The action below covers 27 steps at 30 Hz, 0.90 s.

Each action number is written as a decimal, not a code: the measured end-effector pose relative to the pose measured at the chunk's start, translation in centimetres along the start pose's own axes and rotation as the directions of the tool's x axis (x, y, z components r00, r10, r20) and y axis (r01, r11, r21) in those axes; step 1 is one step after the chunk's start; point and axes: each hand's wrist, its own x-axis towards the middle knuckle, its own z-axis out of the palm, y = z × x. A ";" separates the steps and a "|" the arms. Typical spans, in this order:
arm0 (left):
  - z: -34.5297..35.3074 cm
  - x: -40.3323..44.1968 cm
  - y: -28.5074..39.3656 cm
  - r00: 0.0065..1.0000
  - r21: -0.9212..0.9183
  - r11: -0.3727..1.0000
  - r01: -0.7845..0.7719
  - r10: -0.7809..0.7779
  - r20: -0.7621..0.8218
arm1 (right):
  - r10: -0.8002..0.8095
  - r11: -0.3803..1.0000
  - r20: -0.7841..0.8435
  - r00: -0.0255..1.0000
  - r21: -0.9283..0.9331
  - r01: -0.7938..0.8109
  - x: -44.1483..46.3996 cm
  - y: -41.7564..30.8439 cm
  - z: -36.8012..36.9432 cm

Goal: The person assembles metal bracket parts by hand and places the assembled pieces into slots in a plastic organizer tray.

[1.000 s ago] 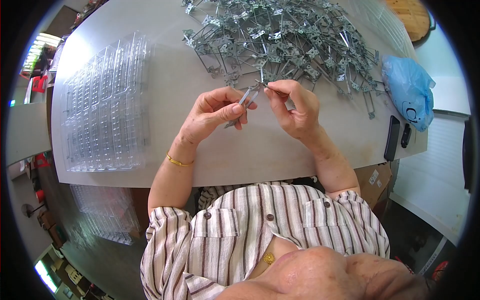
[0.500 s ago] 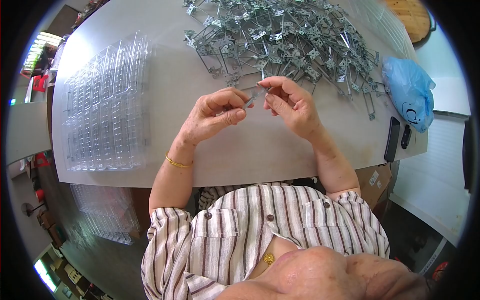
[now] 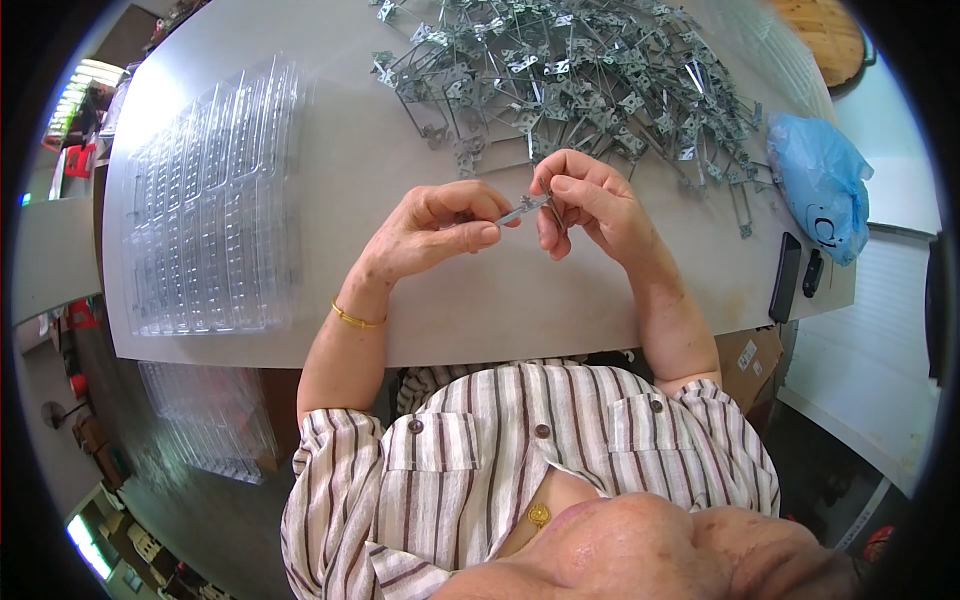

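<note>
Between my two hands, above the table, is a small grey metal bracket (image 3: 524,208) with a narrow flat strip. The thumb and fingers of my left hand (image 3: 432,226) pinch its left end. My right hand (image 3: 596,206) is closed at its other end, where a thin dark metal edge shows between thumb and fingers. My fingers hide part of the metal, so I cannot tell whether it is one piece or two joined. Just beyond my hands lies a large tangled heap of similar metal brackets with rods (image 3: 580,90).
Stacked clear plastic trays (image 3: 215,200) stand on the left of the pale table (image 3: 480,325). On the right lie a blue plastic bag (image 3: 820,185), a black phone-like slab (image 3: 785,278) and a small black object (image 3: 813,273). More clear trays (image 3: 210,420) are below the left table edge.
My right hand has turned and its fingers now point lower, with the thumb raised. More of the metal strip shows between my hands. The heap and trays look the same.
</note>
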 end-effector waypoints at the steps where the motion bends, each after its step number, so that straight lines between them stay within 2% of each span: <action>1: 0.1 0.0 0.1 1.000 0.005 1.000 0.003 -0.003 0.007 | 0.011 1.000 -0.017 1.000 -0.014 -0.011 0.0 0.1 0.0; 5: 0.2 0.2 0.3 0.998 0.065 0.998 0.010 -0.014 0.062 | -0.006 0.996 -0.037 0.999 -0.093 0.003 -0.1 0.3 0.2; 7: 0.2 0.3 -0.1 0.995 0.058 0.998 -0.034 0.029 0.093 | -0.048 0.986 -0.040 0.998 -0.162 0.041 -0.2 0.3 0.3; 11: 0.1 0.4 -0.3 0.986 0.109 0.992 -0.067 0.048 0.161 | -0.160 0.926 -0.165 0.973 -0.367 0.090 -0.3 0.6 0.9; 13: 0.1 0.4 0.0 0.989 0.038 0.999 0.000 -0.005 0.148 | -0.193 0.906 -0.197 0.961 -0.412 0.097 -0.3 0.5 1.1; 14: 0.0 0.4 0.1 0.989 0.002 1.000 0.031 -0.031 0.141 | -0.201 0.907 -0.197 0.960 -0.408 0.106 -0.3 0.5 1.2; 16: -0.3 0.5 -0.5 0.984 0.013 1.000 -0.025 0.023 0.174 | -0.217 0.909 -0.197 0.956 -0.399 0.124 -0.2 0.8 1.3; 19: -0.4 0.5 -1.1 0.968 0.044 0.993 -0.106 0.093 0.232 | -0.174 0.957 -0.173 0.969 -0.260 0.126 0.2 1.3 0.9; 20: -0.4 0.6 -1.1 0.961 0.057 0.989 -0.134 0.116 0.252 | -0.172 0.961 -0.209 0.963 -0.251 0.117 0.3 1.1 0.9; 23: -0.1 0.3 0.1 0.968 -0.037 0.999 0.038 -0.028 0.250 | -0.198 0.969 -0.295 0.935 -0.201 0.142 0.1 0.6 0.4; 25: 0.0 0.4 0.0 0.987 -0.112 0.993 0.029 -0.011 0.159 | -0.257 0.965 -0.322 0.911 -0.139 0.223 -0.1 0.7 -0.3; 27: 0.0 0.4 -0.2 0.997 -0.171 0.985 0.014 -0.002 0.073 | -0.392 0.918 -0.303 0.869 -0.198 0.344 -0.2 0.8 0.1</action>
